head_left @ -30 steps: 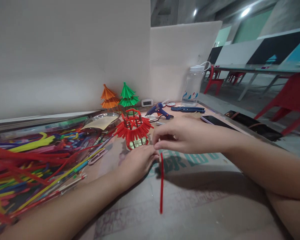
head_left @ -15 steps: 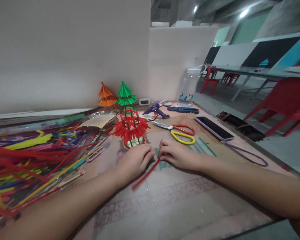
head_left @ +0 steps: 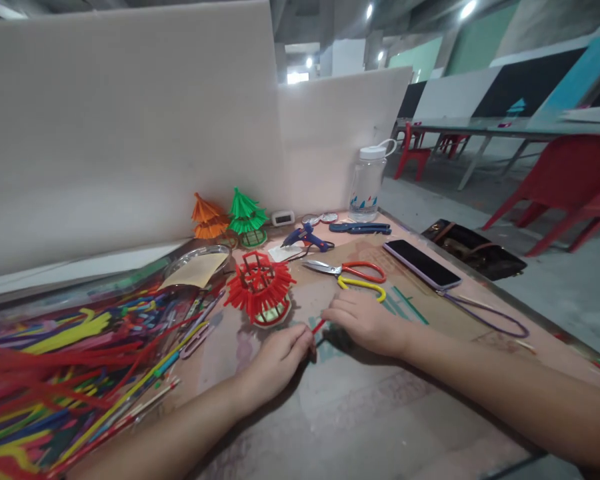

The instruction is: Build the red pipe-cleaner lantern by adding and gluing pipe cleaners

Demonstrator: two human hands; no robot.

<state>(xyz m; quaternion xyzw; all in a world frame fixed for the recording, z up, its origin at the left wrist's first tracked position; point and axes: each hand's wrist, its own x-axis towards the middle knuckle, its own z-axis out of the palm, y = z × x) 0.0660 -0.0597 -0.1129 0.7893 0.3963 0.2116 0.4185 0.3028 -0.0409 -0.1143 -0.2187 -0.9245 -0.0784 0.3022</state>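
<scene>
A short red pipe cleaner [head_left: 319, 326] stretches between my two hands just above the table. My left hand [head_left: 287, 350] pinches one end with its fingers closed. Fingers curled, my right hand [head_left: 365, 321] grips the other end; its fingertips are partly hidden. Just behind my left hand stands a red pipe-cleaner model [head_left: 259, 288] with a flared skirt, an open frame on top and a pale green base. The scissors [head_left: 347, 271], with one red and one yellow handle, lie beyond my right hand.
Loose coloured pipe cleaners [head_left: 55, 360] cover the left side. Behind are a metal dish [head_left: 225, 257], an orange model [head_left: 209, 217], a green model [head_left: 247, 217], a glue gun [head_left: 307, 237], pliers [head_left: 360, 228] and a bottle [head_left: 367, 183]. A phone [head_left: 423, 265] lies right.
My hands have drawn slightly apart, with the red pipe cleaner now spanning them; before, its free end hung toward the table front. The camera view has shifted.
</scene>
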